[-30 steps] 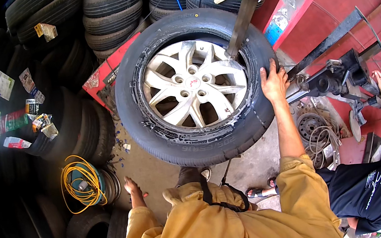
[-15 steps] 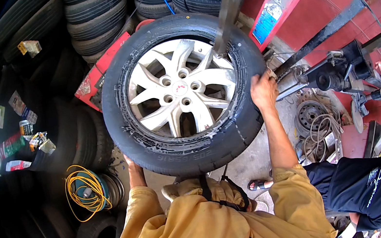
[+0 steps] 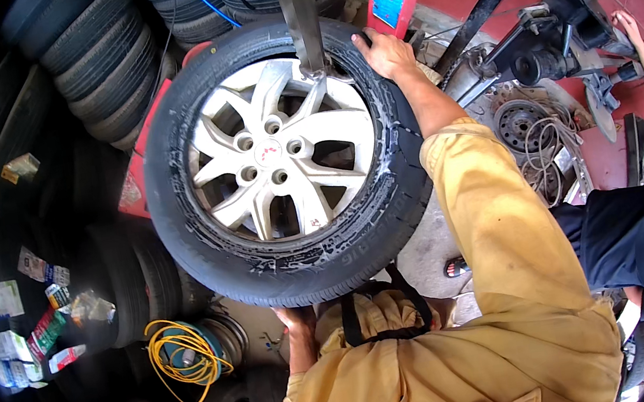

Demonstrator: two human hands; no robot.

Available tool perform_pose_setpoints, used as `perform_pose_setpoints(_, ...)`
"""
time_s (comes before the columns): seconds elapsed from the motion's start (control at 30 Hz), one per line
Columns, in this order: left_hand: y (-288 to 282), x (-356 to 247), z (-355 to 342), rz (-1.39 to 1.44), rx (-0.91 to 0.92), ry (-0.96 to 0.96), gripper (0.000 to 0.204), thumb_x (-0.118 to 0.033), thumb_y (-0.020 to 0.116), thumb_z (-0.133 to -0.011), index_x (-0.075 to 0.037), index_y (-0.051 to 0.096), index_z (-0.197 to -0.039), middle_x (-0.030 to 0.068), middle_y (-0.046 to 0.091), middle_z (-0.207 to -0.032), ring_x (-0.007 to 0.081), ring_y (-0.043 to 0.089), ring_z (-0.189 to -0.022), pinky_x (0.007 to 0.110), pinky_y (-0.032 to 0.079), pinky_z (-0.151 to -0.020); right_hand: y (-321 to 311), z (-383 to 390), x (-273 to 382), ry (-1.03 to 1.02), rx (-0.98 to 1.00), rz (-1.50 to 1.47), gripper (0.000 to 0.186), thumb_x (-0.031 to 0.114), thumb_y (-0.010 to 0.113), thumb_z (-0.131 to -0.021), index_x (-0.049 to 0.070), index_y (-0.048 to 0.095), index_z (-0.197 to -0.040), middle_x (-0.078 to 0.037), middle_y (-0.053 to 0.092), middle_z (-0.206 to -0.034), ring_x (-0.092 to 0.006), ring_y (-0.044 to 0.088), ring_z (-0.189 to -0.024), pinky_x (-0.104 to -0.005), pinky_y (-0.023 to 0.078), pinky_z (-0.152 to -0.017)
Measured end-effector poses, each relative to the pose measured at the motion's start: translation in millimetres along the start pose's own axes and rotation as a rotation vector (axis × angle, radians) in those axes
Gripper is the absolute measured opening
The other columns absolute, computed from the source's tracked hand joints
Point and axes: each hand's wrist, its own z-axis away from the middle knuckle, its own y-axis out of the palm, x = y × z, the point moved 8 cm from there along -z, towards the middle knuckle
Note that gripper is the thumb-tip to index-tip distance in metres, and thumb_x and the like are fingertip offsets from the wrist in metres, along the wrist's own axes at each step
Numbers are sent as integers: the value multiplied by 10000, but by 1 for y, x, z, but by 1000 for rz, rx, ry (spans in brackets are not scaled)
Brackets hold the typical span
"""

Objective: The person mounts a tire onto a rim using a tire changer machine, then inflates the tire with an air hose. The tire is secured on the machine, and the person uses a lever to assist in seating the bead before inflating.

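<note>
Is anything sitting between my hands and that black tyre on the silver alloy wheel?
Nothing visible does. The right hand rests directly on the black tyre on the silver alloy wheel at its upper edge, just right of the grey metal machine arm. The left hand presses its lower edge.

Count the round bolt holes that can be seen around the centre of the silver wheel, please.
5, in a ring around the centre cap of the silver wheel: upper left, top, right, bottom, lower left. None seems hidden.
</note>
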Motion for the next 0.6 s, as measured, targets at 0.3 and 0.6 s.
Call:
perform_pose_setpoints(0.3, -79, -142, -92, -29, -9, 56, 537, -465, 466, -1005, -60, 543, -1349, 117, 623, -1272, 326, 591, -1151, 468, 450, -1058, -2, 19, 9, -23, -133, -5, 575, 562, 440, -974, 134, 605, -1322, -247, 699, -1089, -414, 657, -1068, -514, 497, -950)
perform_pose_setpoints(0.6, -100, -78, -73, -94, -190, 165, 496, -395, 479, -1005, -31, 547, -1335, 139, 599, -1307, 310, 583, -1164, 453, 443, -1059, 3, -14, -3, -133, -198, -18, 466, 492, 434, -995, 123, 710, -1062, -230, 713, -931, -393, 686, -947, -507, 526, -869)
